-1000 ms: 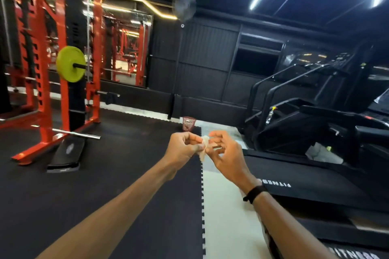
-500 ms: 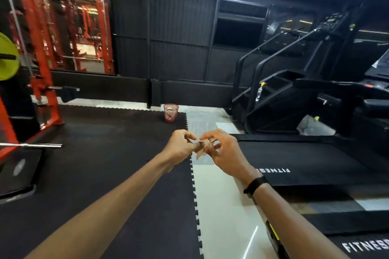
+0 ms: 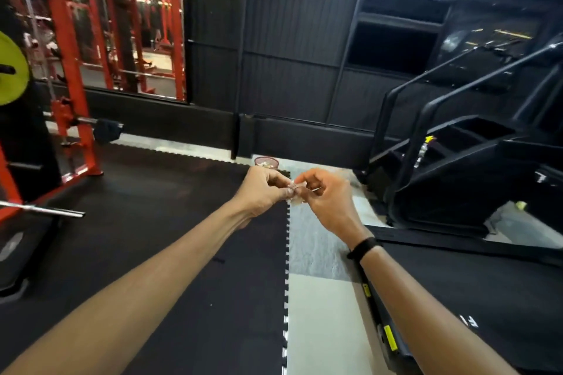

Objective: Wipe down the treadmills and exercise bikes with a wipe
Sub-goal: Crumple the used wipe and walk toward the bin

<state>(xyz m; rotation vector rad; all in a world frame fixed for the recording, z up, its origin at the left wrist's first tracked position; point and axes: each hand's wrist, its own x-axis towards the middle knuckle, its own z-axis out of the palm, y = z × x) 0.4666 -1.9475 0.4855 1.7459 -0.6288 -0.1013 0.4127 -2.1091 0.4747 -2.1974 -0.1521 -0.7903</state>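
Note:
A small crumpled white wipe (image 3: 295,193) is held out in front of me at chest height, over the seam between black mat and pale floor. My left hand (image 3: 262,192) pinches its left end and my right hand (image 3: 326,198), with a black band on the wrist, pinches its right end. Most of the wipe is hidden between the fingers. A black treadmill deck (image 3: 463,286) lies at the lower right, under my right forearm. Beyond it stands a black stair machine (image 3: 451,161) with handrails.
An orange squat rack (image 3: 70,70) with a yellow-green plate (image 3: 10,70) and a steel barbell (image 3: 42,209) fills the left. A small pink bin (image 3: 266,161) stands on the floor just beyond my hands. A black wall and a mirror close the back.
The view has swung right and tilted down, so the rack slid left and the ceiling left the frame. Both hands stay together on the wipe, now nearer the bin.

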